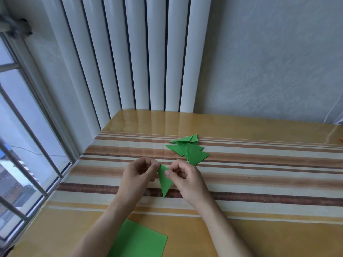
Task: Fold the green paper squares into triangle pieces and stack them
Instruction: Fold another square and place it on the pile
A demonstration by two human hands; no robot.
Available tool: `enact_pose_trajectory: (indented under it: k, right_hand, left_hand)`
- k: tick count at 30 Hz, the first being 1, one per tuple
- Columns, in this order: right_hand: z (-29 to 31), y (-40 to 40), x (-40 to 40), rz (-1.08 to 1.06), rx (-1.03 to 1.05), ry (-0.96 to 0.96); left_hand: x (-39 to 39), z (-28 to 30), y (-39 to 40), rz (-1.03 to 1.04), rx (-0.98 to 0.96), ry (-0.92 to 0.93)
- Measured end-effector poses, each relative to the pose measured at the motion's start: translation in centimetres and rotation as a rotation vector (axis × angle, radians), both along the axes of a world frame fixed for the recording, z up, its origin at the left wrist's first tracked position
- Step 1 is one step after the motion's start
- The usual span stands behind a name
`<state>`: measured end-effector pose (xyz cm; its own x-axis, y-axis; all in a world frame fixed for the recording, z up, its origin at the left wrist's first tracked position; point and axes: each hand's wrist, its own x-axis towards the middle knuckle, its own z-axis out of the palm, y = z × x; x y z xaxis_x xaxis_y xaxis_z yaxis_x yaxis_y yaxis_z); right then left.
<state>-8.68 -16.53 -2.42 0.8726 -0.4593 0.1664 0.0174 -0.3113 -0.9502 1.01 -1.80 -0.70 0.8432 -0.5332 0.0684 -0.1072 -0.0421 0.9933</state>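
Above the striped table, both hands hold a folded green paper triangle (164,180) with its long point aimed toward me. My left hand (138,175) pinches its upper left corner between thumb and fingertip. My right hand (185,176) pinches its upper right edge, thumb on top. A loose pile of several folded green triangles (189,149) lies on the table just beyond my right hand. Flat green paper squares (138,240) lie near the table's front edge, partly under my left forearm.
The table (259,182) carries a glossy striped cover. A white radiator (130,56) stands behind it against the wall. A barred window (22,145) runs along the left side. A white cable (334,112) hangs at the far right.
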Motion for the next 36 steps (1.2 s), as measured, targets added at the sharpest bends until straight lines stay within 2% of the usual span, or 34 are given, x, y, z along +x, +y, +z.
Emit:
enact_pose_trajectory:
  k: [6,13,21,26,32,36]
  right_hand:
    - [0.1,0.0,0.0,0.034,0.123,0.020]
    - [0.0,0.0,0.1,0.010,0.008,0.021]
    - [0.4,0.1,-0.1,0.005,0.070,0.064]
    - [0.8,0.2,-0.4,0.006,-0.023,0.084]
    - [1.0,0.2,-0.5,-0.011,0.037,0.111]
    - [0.9,0.1,-0.5,-0.030,0.007,0.121]
  left_hand:
    - [-0.2,0.0,-0.1,-0.103,0.004,-0.032]
    - [-0.1,0.1,0.0,-0.124,0.030,-0.112]
    - [0.1,-0.3,0.0,-0.033,0.032,-0.096]
    - [-0.3,0.0,-0.1,-0.035,0.024,-0.069]
    - [0.0,0.1,0.1,0.059,-0.002,-0.059]
    - [0.2,-0.1,0.0,0.066,-0.009,-0.021]
